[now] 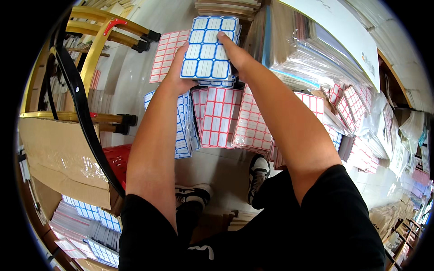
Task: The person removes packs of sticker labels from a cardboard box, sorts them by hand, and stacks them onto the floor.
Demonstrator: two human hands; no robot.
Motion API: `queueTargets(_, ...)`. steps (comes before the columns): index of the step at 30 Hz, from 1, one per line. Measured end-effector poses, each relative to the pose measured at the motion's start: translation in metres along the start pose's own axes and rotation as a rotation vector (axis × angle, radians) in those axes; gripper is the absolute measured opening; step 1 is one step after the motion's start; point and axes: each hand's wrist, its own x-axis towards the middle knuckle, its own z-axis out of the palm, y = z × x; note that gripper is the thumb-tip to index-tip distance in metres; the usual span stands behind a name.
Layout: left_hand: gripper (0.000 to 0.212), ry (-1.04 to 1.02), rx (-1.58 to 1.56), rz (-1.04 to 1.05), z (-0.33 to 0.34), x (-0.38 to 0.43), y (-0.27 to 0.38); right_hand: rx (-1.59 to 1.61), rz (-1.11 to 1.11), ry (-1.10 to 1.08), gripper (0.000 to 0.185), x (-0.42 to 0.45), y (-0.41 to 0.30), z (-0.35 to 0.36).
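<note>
Ahead of me, a stack of blue-bordered label sheets [207, 50] sits between my two hands. My left hand [179, 70] grips its left side, with the fingers hidden beneath or behind it. On the right edge lies my right hand [236, 54], its thumb on the top sheet and its other fingers out of sight. More blue-bordered sheets [217, 83] show just under the stack; whether they touch it I cannot tell. Nearer to me are piles of red-bordered label sheets [220, 118] and, partly behind my left forearm, another blue-bordered pile [183, 127].
A gold stepladder [90, 64] with black feet stands at the left, beside an open cardboard box [64, 159]. Plastic-wrapped stacks of board [305, 57] rise at the right. A loose red-bordered sheet [166, 50] lies on the tiled floor [132, 74].
</note>
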Motion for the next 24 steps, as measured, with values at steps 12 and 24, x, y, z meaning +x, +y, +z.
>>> queueTargets(12,0.076,-0.007,0.037,-0.046,-0.01,0.005,-0.003,-0.041,0.035,-0.051,0.098,-0.015,0.005,-0.005)
queueTargets(24,0.073,-0.061,0.015,0.103,-0.013,0.008,-0.01,-0.13,0.06,-0.199,0.118,-0.03,0.015,-0.007)
